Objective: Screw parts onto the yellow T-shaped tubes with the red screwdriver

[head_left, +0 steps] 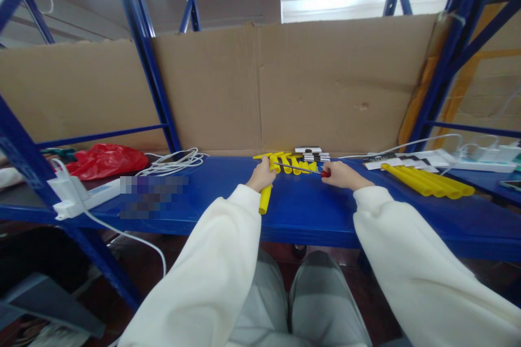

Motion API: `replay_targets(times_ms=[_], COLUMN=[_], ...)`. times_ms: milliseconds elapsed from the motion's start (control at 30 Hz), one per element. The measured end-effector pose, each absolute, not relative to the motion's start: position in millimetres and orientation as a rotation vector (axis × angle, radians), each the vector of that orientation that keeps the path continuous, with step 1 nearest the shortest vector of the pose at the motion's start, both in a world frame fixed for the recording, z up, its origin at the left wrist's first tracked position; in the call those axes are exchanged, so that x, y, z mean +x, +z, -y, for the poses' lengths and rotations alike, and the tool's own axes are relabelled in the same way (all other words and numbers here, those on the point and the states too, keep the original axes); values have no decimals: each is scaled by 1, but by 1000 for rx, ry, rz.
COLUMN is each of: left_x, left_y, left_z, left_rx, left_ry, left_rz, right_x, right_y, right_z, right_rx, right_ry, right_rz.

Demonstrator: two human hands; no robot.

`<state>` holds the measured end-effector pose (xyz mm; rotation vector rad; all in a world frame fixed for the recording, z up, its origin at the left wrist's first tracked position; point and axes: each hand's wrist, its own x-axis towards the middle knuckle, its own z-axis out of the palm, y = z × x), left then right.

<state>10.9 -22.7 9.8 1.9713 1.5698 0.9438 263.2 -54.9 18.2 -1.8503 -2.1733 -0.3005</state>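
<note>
My left hand [261,174] is closed around a yellow tube [265,200], whose lower end sticks out toward the shelf's front edge. In my right hand [341,174] is a screwdriver with a red handle [326,173]. Its thin metal shaft points left and reaches over to the top of the held tube, near my left fingers; whether the tip touches it, I cannot tell. Several short yellow tubes [286,165] lie side by side just behind the shaft. Small black and white boxes [316,156] are stacked behind them against the cardboard.
Several long yellow tubes [431,183] lie on the blue shelf [309,222] at right, by flat black-and-white packaging [378,162] and a power strip [484,165]. At left are a red plastic bag [108,161], coiled white cables [179,161] and a white power strip [97,195].
</note>
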Motion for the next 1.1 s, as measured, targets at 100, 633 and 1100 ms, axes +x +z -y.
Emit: replay_targets(times_ms=[100, 633, 1100], left_x=[10, 11, 10], left_y=[9, 10, 8], left_z=[21, 22, 20], left_rx=[1986, 2018, 2021], left_ry=[937, 894, 915], left_rz=[-1584, -1586, -1602], right_x=[262, 259, 258], right_y=[19, 23, 25], right_z=[57, 63, 63], right_rx=[-1903, -1948, -1886], right_ry=[-386, -474, -509], right_rz=[2135, 2096, 2085])
